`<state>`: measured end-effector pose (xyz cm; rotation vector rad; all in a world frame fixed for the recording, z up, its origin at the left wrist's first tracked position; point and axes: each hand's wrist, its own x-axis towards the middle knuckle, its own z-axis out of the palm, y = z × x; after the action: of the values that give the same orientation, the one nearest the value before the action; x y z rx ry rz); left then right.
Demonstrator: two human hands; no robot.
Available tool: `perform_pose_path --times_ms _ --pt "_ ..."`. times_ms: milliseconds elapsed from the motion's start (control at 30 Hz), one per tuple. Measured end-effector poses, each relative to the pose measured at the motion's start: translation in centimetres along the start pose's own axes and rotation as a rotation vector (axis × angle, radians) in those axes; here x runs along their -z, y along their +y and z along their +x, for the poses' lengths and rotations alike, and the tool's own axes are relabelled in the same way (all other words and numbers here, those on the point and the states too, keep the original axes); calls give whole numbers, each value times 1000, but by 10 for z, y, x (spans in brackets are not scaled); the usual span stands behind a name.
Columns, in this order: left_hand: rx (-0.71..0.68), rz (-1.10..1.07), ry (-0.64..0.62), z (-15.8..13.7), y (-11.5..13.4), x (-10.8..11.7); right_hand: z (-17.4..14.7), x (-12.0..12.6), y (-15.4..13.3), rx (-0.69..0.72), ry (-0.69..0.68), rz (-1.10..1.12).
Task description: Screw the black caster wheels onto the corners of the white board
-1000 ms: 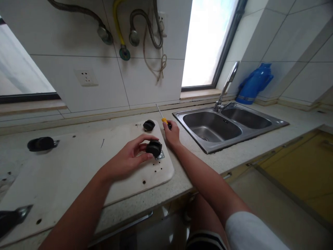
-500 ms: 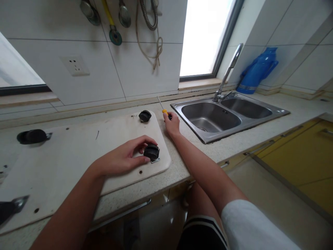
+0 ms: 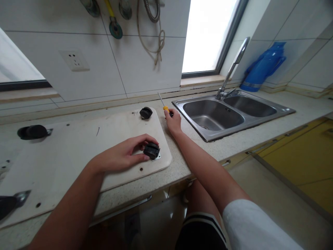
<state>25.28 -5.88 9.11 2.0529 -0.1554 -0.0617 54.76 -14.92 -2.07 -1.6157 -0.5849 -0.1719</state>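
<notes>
The left hand holds a black caster at the near right corner of the white board; the right hand grasps a yellow-handled screwdriver between board and sink

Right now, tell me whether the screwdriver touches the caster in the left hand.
Apart: the head view shows board and countertop between the screwdriver, in the right hand, and the caster held by the left hand.

A double steel sink with a curved tap sits right of me, a blue flask behind it; a socket and knotted cord mark the tiled wall.
</notes>
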Motion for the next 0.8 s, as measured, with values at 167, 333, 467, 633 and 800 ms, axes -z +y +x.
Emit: perform_pose_path --times_ms 167,333,467,633,800 --pt "-9 14 -5 0 -3 1 0 0 1 -4 13 9" --pt "-5 25 7 -1 -4 1 -1 0 -1 -8 10 6" --pt "-17 16 20 0 -4 0 0 1 -2 -14 7 0" --pt "-16 24 11 0 -4 1 0 1 -2 -17 8 -4" --pt "-16 28 21 0 -4 1 0 1 -1 -13 13 -6"
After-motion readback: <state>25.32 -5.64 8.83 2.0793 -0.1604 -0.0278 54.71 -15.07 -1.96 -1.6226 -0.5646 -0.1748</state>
